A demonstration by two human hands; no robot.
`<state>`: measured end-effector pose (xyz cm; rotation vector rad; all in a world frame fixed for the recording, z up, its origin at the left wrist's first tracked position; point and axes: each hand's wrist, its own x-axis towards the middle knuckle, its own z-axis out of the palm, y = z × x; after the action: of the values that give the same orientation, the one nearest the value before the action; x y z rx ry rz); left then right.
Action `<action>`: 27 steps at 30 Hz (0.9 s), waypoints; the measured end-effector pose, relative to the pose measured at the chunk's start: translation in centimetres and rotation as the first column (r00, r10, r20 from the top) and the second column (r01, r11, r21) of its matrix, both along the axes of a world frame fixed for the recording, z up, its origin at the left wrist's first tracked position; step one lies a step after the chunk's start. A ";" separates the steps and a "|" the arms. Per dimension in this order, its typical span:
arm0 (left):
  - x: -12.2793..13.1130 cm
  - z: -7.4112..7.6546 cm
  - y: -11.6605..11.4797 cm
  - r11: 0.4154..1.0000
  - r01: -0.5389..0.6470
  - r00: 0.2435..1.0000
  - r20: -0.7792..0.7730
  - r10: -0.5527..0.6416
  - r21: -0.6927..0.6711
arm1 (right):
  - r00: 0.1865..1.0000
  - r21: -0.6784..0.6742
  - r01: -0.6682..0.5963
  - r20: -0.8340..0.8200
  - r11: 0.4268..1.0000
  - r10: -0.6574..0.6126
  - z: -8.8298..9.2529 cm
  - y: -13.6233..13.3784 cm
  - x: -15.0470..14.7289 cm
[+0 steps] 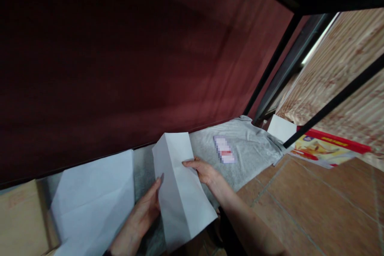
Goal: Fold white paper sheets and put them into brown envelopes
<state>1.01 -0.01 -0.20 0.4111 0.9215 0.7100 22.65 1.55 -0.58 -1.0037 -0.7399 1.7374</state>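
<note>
Paper (192, 200), creased lengthwise, gripped at opposite edges by left hand (144, 212) and right hand (205, 172), above grey cloth (255, 144); another sheet (99, 196) at left, beside cardboard (22, 220).

smooth matt paper (181, 192), rumpled cloth (252, 146)

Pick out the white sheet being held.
The sharply creased sheet, held by the left hand and right hand; the other sheet lies spread out left of it.
</note>
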 end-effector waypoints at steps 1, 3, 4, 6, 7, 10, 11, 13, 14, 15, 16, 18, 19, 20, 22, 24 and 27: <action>-0.1 0.0 0.1 0.999 -0.034 0.999 -0.039 0.035 0.006 | 0.999 0.019 0.021 0.025 1.000 -0.021 -0.1 0.1 -0.1; -0.5 0.0 0.4 0.991 -0.120 0.985 -0.119 0.125 0.054 | 0.991 0.029 0.080 0.103 0.996 -0.082 -0.4 0.4 0.1; -0.8 -0.1 0.6 0.983 -0.159 0.973 -0.157 0.172 0.095 | 0.981 0.032 0.114 0.156 0.993 -0.118 -0.5 0.5 0.3; -1.3 -0.5 1.0 0.961 -0.202 0.945 -0.221 0.242 0.190 | 0.956 0.037 0.164 0.242 0.986 -0.168 -0.7 0.8 0.9; -1.5 -0.7 1.2 0.947 -0.209 0.931 -0.247 0.269 0.246 | 0.953 0.040 0.163 0.251 0.986 -0.168 -0.7 0.8 1.2; -1.8 -1.3 1.3 0.900 -0.192 0.903 -0.288 0.318 0.391 | 0.948 0.060 0.154 0.274 0.986 -0.164 -0.5 0.8 1.8; -1.8 -1.4 1.3 0.891 -0.186 0.900 -0.293 0.324 0.414 | 0.951 0.066 0.138 0.269 0.988 -0.151 -0.4 0.7 2.0; -1.7 -1.5 1.2 0.884 -0.200 0.893 -0.292 0.342 0.423 | 0.957 0.075 0.085 0.272 0.993 -0.103 -0.3 0.4 2.3; -1.7 -1.4 1.2 0.883 -0.220 0.887 -0.291 0.358 0.415 | 0.953 0.076 0.060 0.292 0.995 -0.079 -0.2 0.2 2.4; -1.8 -1.4 1.3 0.883 -0.242 0.881 -0.290 0.373 0.402 | 0.944 0.072 0.038 0.324 0.997 -0.060 -0.2 0.1 2.5; -1.8 -1.3 1.3 0.885 -0.261 0.876 -0.290 0.385 0.386 | 0.933 0.063 0.026 0.357 0.998 -0.047 -0.3 0.1 2.6; -2.0 -0.9 1.4 0.888 -0.286 0.870 -0.291 0.399 0.361 | 0.920 0.050 0.032 0.388 0.998 -0.049 -0.5 0.2 2.7; -2.1 -0.7 1.5 0.887 -0.291 0.871 -0.284 0.401 0.359 | 0.923 0.053 0.045 0.379 0.998 -0.062 -0.5 0.3 2.7; -2.1 -0.4 1.5 0.882 -0.291 0.875 -0.270 0.402 0.370 | 0.930 0.065 0.062 0.359 0.996 -0.081 -0.6 0.5 2.6; -2.3 0.1 1.6 0.864 -0.272 0.886 -0.241 0.397 0.423 | 0.937 0.110 0.100 0.323 0.989 -0.130 -0.4 0.9 2.4; -2.4 0.9 1.7 0.835 -0.216 0.899 -0.230 0.373 0.507 | 0.937 0.177 0.126 0.301 0.976 -0.175 0.0 1.1 2.2; -3.0 2.1 1.8 0.745 -0.174 0.876 -0.245 0.416 0.644 | 0.921 0.317 0.186 0.273 0.930 -0.278 1.3 1.2 2.1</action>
<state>-1.95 1.84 1.94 1.0181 1.1252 1.2723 24.70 2.77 0.77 -1.1280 -0.9973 1.2342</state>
